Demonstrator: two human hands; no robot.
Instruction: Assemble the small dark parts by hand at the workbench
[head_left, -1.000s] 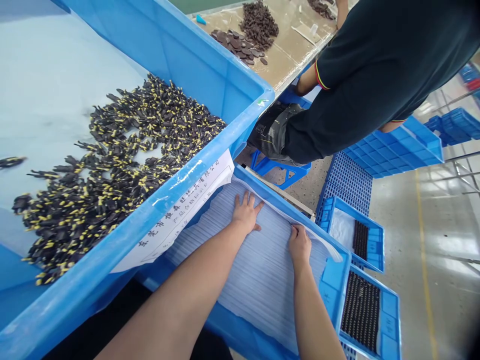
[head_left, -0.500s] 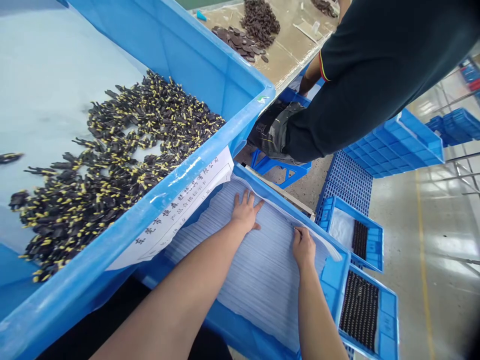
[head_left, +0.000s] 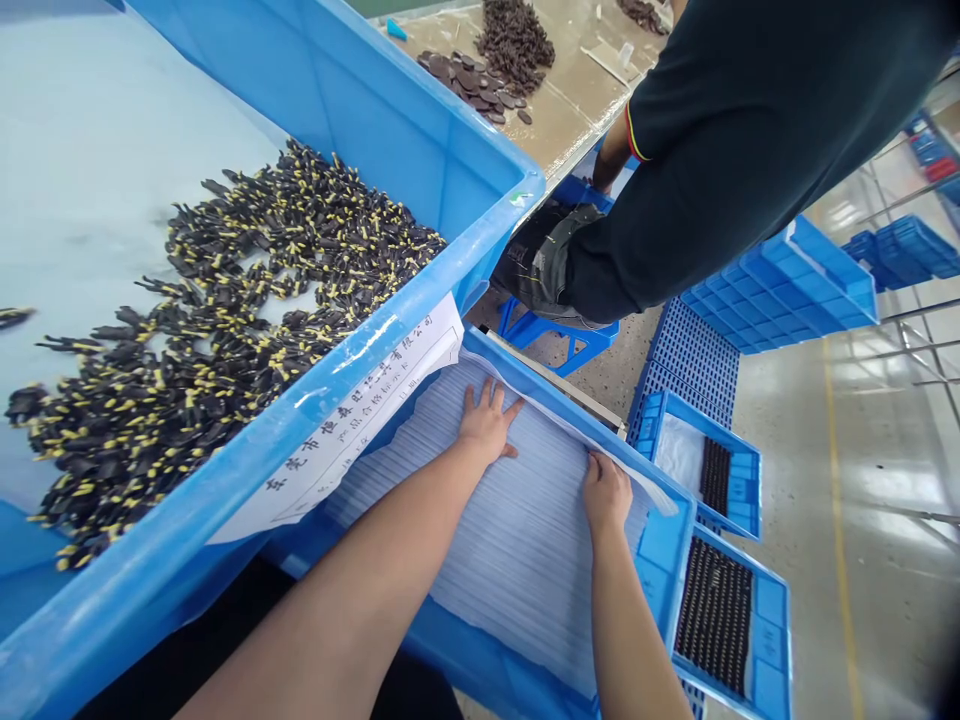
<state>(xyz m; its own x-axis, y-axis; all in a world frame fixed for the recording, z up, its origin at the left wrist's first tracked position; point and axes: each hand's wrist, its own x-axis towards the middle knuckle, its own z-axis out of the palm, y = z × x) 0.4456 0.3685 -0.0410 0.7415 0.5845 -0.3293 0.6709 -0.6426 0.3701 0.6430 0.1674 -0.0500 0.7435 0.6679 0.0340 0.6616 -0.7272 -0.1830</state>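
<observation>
Spreading L hand point(head_left: 486, 425) flat on wht sheet point(head_left: 525, 545) in bin point(head_left: 666, 555); R hand point(head_left: 606, 492) curled nr edge, grip unclear.

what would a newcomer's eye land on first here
Probably the big heap of black and yellow pieces in the large blue bin at the left. Next, the person's bare hands near the middle: the left hand spread on a pale sheet in a blue crate, the right hand curled near the sheet's far edge. Then a co-worker in dark clothes at the upper right.
</observation>
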